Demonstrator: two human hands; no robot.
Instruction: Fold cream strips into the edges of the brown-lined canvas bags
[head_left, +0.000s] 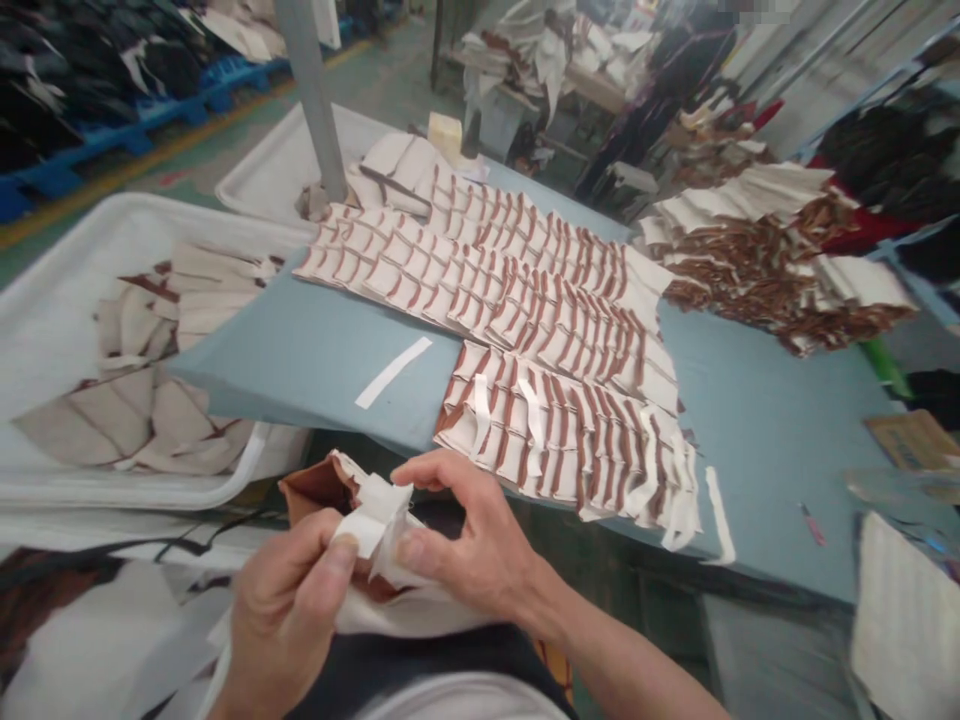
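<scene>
Busily laid-out blue table, both hands gripping a fabric piece at its near edge

Broadly, the blue table (322,355) fills the middle, its left corner overhanging a white plastic bin (112,495) of loose cream panels (127,410). Behind it sits a second white bin (251,165), partly blocked from view by a grey metal pole (311,95). A blue pallet (135,135) under dark goods lies farther left; beyond the table's far end, a person in dark clothing (660,90) stands by another cluttered table. A tall heap of cream-and-brown pieces (757,250) crowds the right side.

Overlapping rows of brown-edged cream pieces (487,285) cover the centre, and several white strips lie across the nearest row (555,430). A cream-and-brown fabric piece (315,490) is held up just before the table edge, close to the wearer's body. The left hand (289,590) pinches a white strip (369,525) against it; the right hand (472,535) grasps its cream side, thumb pressed down. One lone strip (394,372) lies on bare tabletop, and a small pink-handled tool (812,525) rests near the right edge.
</scene>
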